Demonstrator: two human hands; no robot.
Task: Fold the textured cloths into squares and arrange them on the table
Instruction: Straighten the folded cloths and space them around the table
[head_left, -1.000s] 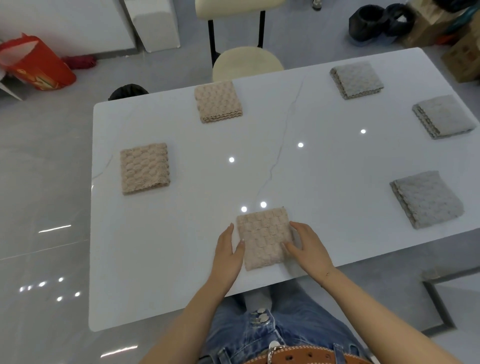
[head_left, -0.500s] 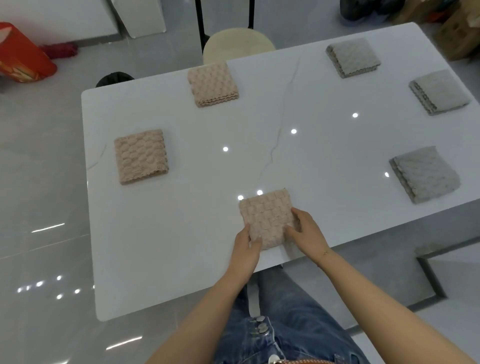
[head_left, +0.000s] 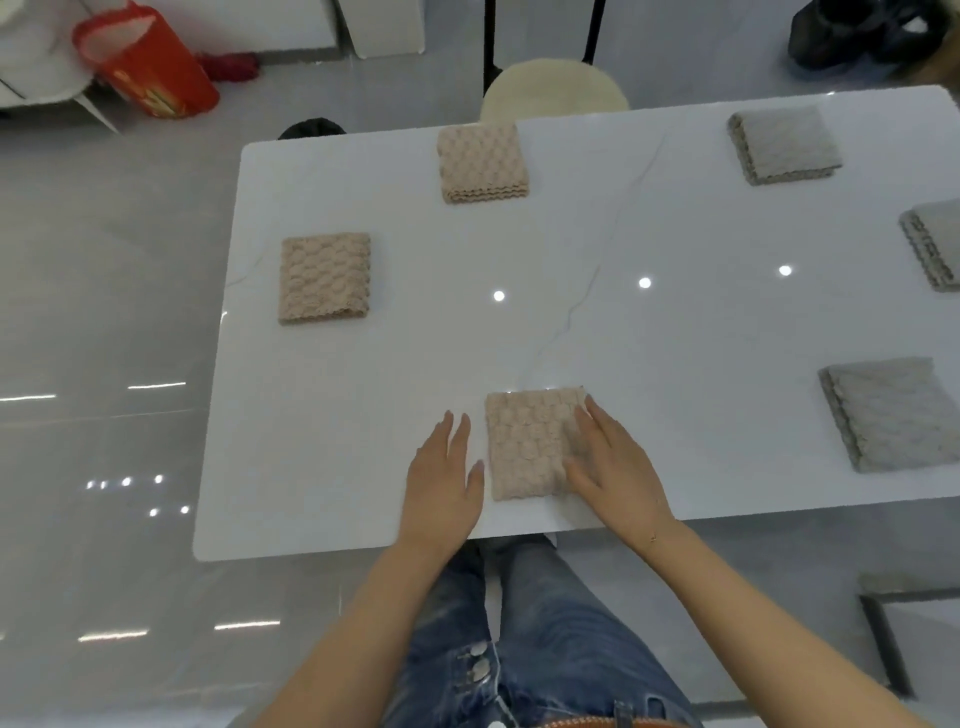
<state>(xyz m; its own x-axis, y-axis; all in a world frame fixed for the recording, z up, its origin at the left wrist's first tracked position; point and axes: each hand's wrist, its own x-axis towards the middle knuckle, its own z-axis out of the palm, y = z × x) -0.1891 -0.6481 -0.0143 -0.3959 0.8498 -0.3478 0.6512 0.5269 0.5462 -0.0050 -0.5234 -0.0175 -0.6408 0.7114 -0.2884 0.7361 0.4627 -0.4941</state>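
A beige textured cloth (head_left: 524, 441), folded into a square, lies near the front edge of the white table (head_left: 415, 353). My right hand (head_left: 613, 467) rests flat on its right side, fingers spread. My left hand (head_left: 441, 478) lies flat on the table just left of the cloth, its thumb close to the cloth's edge. Two more beige squares sit at the left (head_left: 324, 278) and back (head_left: 483, 162). Three grey folded squares lie on the right: back (head_left: 784, 145), right edge (head_left: 935, 244) and front right (head_left: 893, 413).
A cream stool (head_left: 553, 88) stands behind the table's far edge. On the floor at the back left lies a red bag (head_left: 148, 70); dark objects (head_left: 852, 31) sit at the back right. My jeans-clad legs are below the front edge.
My left hand has come off the beige cloth and now lies flat on the table beside it. My right hand has flattened onto the cloth. The view has shifted.
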